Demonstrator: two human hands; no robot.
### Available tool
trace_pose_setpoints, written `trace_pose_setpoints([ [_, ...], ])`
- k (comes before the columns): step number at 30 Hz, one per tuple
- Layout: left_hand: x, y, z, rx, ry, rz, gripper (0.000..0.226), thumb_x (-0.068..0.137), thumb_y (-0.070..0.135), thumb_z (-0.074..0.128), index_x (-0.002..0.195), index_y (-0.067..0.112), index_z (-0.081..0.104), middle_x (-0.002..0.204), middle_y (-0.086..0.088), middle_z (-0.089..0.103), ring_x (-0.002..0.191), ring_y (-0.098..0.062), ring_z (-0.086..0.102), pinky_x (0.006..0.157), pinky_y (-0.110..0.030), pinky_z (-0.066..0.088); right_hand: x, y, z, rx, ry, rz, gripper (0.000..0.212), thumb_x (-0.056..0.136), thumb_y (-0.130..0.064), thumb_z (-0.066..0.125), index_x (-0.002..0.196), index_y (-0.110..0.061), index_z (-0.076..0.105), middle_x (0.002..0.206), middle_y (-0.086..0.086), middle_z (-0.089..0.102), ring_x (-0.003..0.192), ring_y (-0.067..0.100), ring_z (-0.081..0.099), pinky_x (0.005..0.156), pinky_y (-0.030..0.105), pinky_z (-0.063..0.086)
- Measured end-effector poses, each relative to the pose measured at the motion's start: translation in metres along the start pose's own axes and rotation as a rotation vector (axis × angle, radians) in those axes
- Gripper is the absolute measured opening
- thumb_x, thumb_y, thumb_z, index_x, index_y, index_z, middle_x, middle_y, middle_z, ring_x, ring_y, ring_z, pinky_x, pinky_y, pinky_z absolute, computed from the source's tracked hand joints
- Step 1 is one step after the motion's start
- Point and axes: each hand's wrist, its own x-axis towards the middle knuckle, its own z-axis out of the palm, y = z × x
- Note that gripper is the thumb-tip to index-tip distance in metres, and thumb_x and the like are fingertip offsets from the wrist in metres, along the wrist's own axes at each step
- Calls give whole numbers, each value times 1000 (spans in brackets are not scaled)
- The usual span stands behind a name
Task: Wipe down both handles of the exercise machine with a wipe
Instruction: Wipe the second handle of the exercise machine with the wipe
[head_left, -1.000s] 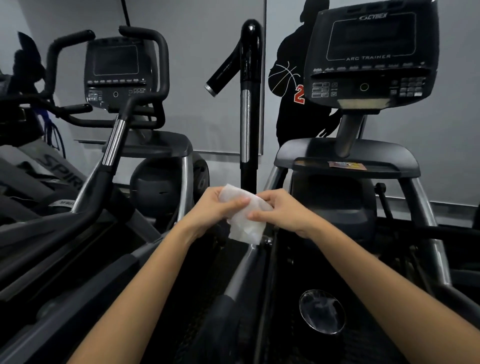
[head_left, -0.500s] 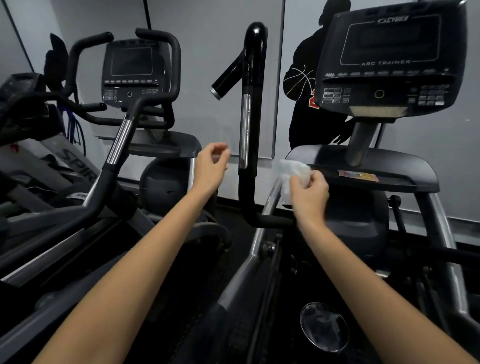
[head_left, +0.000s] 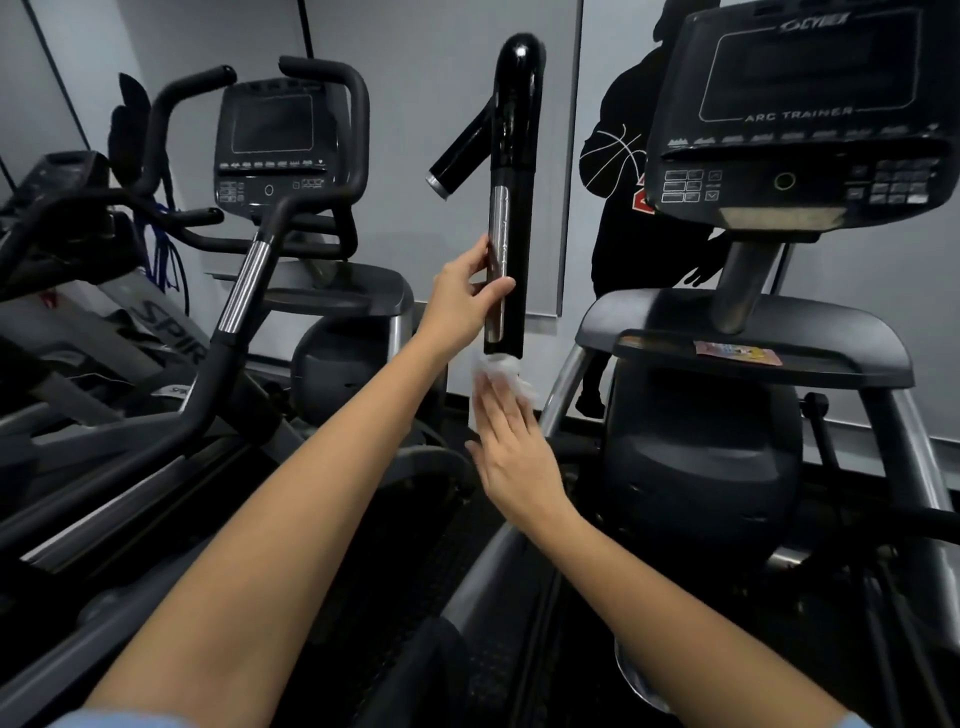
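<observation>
Head view, from nearest to farthest: two bare forearms reach up from the bottom edge toward the upright black handle (head_left: 511, 208) of the exercise machine. Lower and closer, the right hand (head_left: 511, 452) lies flat against the handle's lower stretch, its fingers (head_left: 498, 405) straight and together, pressing a crumpled white wipe (head_left: 501, 370) onto the post just under the glossy sleeve. Higher up, the left hand (head_left: 462, 301) wraps the handle from the left side, thumb across the front, fingers curled onto the chrome sensor strip (head_left: 498, 249) set into the black tube. The handle is round, shiny, dome-capped, with a short side stub (head_left: 460, 156) angled down to the left. Right of it stands the dark matte console (head_left: 810, 114) lettered ARC TRAINER, above a moulded plastic tray (head_left: 748, 332) with a small coloured card (head_left: 737, 353) lying in it. Another machine (head_left: 280, 150) stands further left against the grey wall.
</observation>
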Motion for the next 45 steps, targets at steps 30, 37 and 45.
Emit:
trace_pose_setpoints([
  [30,-4,-8,3,-87,16,8,54,91,5,56,141,8,37,126,0,55,115,-4,50,102,-31,45,-20,-19,-7,893,-99,389,62,102,-21,27,143,-16,-18,150,-12,-23,140,1,-17,117,20,-2],
  [37,-4,-10,5,-93,32,26,52,91,3,56,140,7,38,118,7,54,109,2,50,87,-9,47,13,1,-5,1141,18,674,26,100,-27,37,74,-26,39,71,-6,41,65,7,42,67,31,36],
  [45,-1,-11,3,-69,24,35,49,90,4,57,137,8,44,114,7,58,108,0,53,95,-20,48,61,13,-37,1443,-76,702,53,96,-53,24,127,-18,49,112,-12,58,105,-2,52,90,14,37],
])
